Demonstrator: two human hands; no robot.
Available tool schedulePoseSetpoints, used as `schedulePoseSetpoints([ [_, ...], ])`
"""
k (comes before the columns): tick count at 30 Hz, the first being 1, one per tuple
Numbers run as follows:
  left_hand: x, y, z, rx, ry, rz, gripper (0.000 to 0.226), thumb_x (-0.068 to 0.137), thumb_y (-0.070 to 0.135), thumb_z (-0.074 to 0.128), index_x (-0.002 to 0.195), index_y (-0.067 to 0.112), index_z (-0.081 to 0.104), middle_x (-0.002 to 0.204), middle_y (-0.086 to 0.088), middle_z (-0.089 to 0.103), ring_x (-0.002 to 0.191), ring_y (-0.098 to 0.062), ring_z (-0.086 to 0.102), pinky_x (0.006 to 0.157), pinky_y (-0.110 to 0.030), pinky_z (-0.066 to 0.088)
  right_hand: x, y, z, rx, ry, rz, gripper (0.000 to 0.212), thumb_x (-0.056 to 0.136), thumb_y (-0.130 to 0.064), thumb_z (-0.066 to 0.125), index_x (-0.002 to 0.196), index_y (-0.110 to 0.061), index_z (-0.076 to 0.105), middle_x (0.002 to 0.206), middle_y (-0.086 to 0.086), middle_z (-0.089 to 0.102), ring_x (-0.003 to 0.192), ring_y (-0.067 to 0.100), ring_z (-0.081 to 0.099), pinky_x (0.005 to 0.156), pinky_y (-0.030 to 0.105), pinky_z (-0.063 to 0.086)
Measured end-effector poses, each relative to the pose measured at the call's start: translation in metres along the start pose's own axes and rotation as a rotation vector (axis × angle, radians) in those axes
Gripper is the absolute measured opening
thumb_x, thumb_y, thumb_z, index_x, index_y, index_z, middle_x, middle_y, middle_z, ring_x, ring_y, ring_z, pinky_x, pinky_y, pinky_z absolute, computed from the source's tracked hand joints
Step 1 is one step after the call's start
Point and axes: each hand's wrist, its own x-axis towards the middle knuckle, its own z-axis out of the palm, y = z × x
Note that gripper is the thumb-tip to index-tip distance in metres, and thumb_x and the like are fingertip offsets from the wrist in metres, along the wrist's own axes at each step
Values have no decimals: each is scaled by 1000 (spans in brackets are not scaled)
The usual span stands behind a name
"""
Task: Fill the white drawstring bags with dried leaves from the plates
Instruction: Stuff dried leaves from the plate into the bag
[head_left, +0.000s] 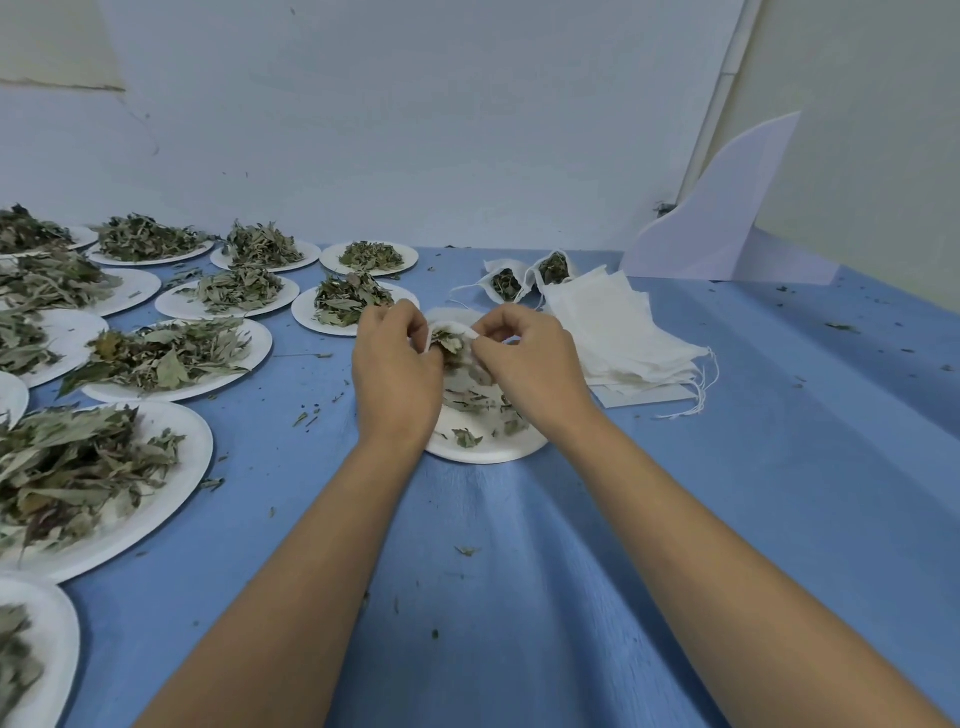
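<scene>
heaped plates (171, 358): left of the centre plate (483, 453) | left hand (397, 369): fingers curled, pinching left rim of drawstring bag (460, 328) | drawstring bag: mouth wide, leaves (448, 343) inside, held over centre plate | right hand (524, 358): fingers curled, pinching bag's right rim | filled bags (524, 278): behind-right of centre plate | empty bags (623, 338): stacked right of centre plate
</scene>
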Motion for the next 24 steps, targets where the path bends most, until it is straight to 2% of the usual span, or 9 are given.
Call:
schedulePoseSetpoints([
  [3, 1, 2, 1, -142, -98, -85, 32, 77, 10, 72, 67, 21, 44, 91, -2, 53, 66, 0, 47, 58, -6, 36, 5, 5, -2, 278, 1, 145, 11, 85, 1, 57, 84, -8, 63, 70, 1, 61, 59, 11, 64, 69, 25, 58],
  [5, 2, 3, 1, -258, -202, -182, 22, 79, 16, 71, 73, 21, 50, 95, -5, 61, 71, -7, 56, 59, -10, 42, 8, 8, -5, 368, 24, 207, 12, 88, 4, 54, 92, -2, 62, 79, 8, 62, 61, 13, 65, 69, 25, 58],
  [7, 4, 6, -2, -429, -289, -279, 12, 84, 8, 58, 78, 18, 54, 99, -6, 60, 80, -16, 62, 76, -26, 55, 11, 10, -8, 426, 48, 259, 11, 89, 3, 53, 95, -1, 62, 87, 13, 64, 63, 15, 67, 67, 24, 57],
  [8, 5, 8, -4, -499, -331, -309, 15, 85, 3, 51, 80, 17, 55, 99, -5, 59, 83, -17, 62, 84, -32, 55, 11, 11, -9, 446, 57, 281, 11, 90, 3, 53, 96, 0, 62, 91, 16, 65, 64, 15, 67, 66, 23, 56],
  [9, 6, 9, -5, -534, -377, -315, 19, 85, -1, 47, 81, 16, 55, 99, -4, 58, 86, -18, 62, 87, -33, 54, 12, 12, -10, 463, 62, 296, 11, 91, 2, 53, 98, 1, 62, 93, 17, 65, 64, 16, 67, 64, 22, 56],
  [13, 5, 7, -9, -438, -534, -176, 34, 81, -9, 57, 90, 24, 51, 117, -9, 54, 92, -7, 57, 58, -10, 46, 13, 14, -10, 497, 74, 317, 13, 91, 2, 52, 99, 2, 61, 91, 15, 63, 63, 16, 66, 62, 23, 56],
  [15, 3, 6, -9, -423, -541, -148, 37, 78, -7, 66, 91, 24, 51, 121, -6, 52, 95, -3, 55, 56, -8, 46, 14, 15, -10, 484, 82, 320, 11, 90, 2, 51, 96, 0, 60, 86, 12, 62, 62, 15, 66, 63, 24, 56],
  [20, 3, 5, -9, -416, -397, -97, 37, 73, 7, 78, 89, 25, 51, 99, 10, 56, 78, -5, 57, 57, -10, 47, 11, 11, -10, 492, 33, 304, 12, 87, 6, 53, 84, -2, 62, 73, 9, 64, 57, 12, 66, 58, 21, 54],
  [24, 2, 5, -6, -359, -274, -82, 40, 72, 9, 79, 86, 32, 50, 97, 8, 59, 70, -8, 57, 60, -12, 48, 6, 6, -5, 389, -27, 219, 17, 87, 6, 55, 82, -7, 65, 77, 10, 65, 68, 15, 65, 70, 25, 58],
])
